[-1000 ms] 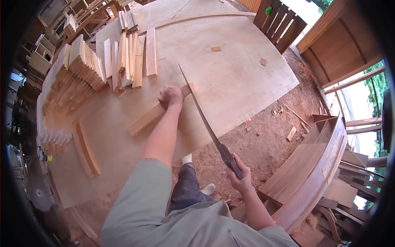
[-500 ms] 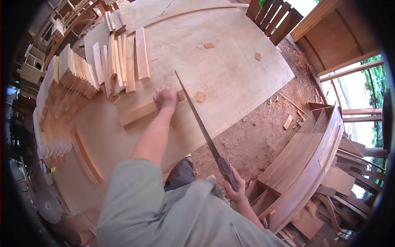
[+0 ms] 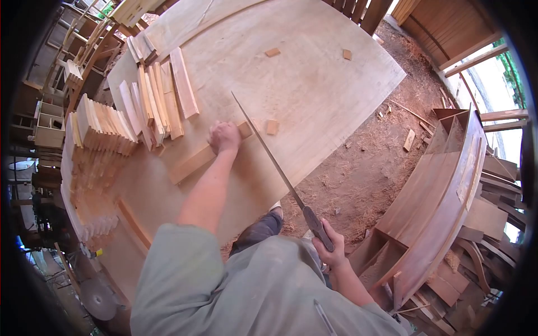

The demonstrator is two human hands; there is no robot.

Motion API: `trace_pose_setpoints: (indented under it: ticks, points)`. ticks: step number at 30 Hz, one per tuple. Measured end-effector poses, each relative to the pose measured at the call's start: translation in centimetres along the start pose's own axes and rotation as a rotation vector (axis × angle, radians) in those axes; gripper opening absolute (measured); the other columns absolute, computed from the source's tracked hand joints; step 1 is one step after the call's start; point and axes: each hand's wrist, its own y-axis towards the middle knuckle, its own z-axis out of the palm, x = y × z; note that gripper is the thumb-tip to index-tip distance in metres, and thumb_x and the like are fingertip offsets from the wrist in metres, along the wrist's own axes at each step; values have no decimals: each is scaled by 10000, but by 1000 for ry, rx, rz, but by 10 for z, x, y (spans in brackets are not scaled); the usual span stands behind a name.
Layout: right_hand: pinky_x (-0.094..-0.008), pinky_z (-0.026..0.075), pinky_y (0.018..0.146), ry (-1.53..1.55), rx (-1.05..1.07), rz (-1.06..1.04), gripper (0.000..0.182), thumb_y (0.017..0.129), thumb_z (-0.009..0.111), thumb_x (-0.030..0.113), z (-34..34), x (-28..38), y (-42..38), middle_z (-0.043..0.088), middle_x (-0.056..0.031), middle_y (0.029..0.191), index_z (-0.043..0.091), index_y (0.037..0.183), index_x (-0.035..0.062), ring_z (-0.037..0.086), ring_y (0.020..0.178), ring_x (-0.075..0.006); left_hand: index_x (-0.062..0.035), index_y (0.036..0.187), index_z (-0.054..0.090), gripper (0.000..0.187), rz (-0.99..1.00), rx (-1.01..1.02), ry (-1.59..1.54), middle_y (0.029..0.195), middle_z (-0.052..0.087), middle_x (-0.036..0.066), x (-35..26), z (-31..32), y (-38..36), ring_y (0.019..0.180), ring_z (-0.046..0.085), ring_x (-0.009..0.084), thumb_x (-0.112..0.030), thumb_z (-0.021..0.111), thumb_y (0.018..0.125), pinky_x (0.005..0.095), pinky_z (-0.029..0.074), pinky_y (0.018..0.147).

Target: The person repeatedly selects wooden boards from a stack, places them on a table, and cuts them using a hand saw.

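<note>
My left hand (image 3: 224, 136) is closed over a wooden board (image 3: 193, 164) that lies on the large plywood tabletop (image 3: 314, 95), gripping it near its far end. In my right hand (image 3: 329, 244) is the handle of a handsaw (image 3: 280, 172). Its long blade reaches up and to the left, crossing the board's end just right of my left hand. Whether the teeth are in the wood cannot be made out. A small wood offcut (image 3: 272, 127) rests right beside the blade.
Several cut boards (image 3: 162, 101) and a tall stack of slats (image 3: 103, 126) occupy the table's left side. Two more offcuts, one a small block (image 3: 347, 54), lie farther back. To the right, a curved wooden cabinet (image 3: 426, 207) stands on the dirt floor (image 3: 342, 185) near scrap wood.
The camera view has tilted and shifted slightly. My right hand and the saw handle have moved a little to the right in view; my left hand still grips the board.
</note>
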Motion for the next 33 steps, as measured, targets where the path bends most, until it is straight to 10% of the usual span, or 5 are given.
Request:
trace_pose_setpoints:
  ticks: [15, 20, 26, 33]
  points:
    - [-259, 479, 919, 259, -36, 3, 593, 879, 711, 63, 66, 21, 112, 675, -125, 1200, 474, 1410, -52, 617, 1064, -132, -52, 913, 749, 399, 61, -23, -56, 1106, 653, 126, 9, 13, 5, 1109, 584, 299, -290, 429, 919, 456, 437, 984]
    - [-270, 478, 925, 265, -40, 75, 600, 860, 682, 44, 5, -32, 26, 660, -83, 1174, 476, 1416, -47, 605, 1030, -114, 16, 913, 730, 539, 754, -27, -43, 1190, 576, 135, 88, -20, -29, 1156, 504, 337, -502, 581, 913, 467, 425, 967]
    - [-235, 495, 726, 268, -168, 186, 567, 826, 642, 0, -58, -38, -37, 663, -40, 1002, 527, 1380, -42, 598, 792, -84, 95, 909, 702, 554, 50, 58, -98, 1028, 620, 240, 186, -73, -59, 860, 651, 399, -451, 611, 903, 465, 512, 832]
    - [-220, 448, 561, 389, -589, 15, 599, 862, 620, -10, -43, -3, 40, 599, -2, 853, 470, 1441, -4, 507, 614, -54, 13, 868, 619, 650, -840, 98, -995, 675, 597, 119, 245, -44, -47, 500, 575, 227, -634, 570, 914, 342, 453, 403]
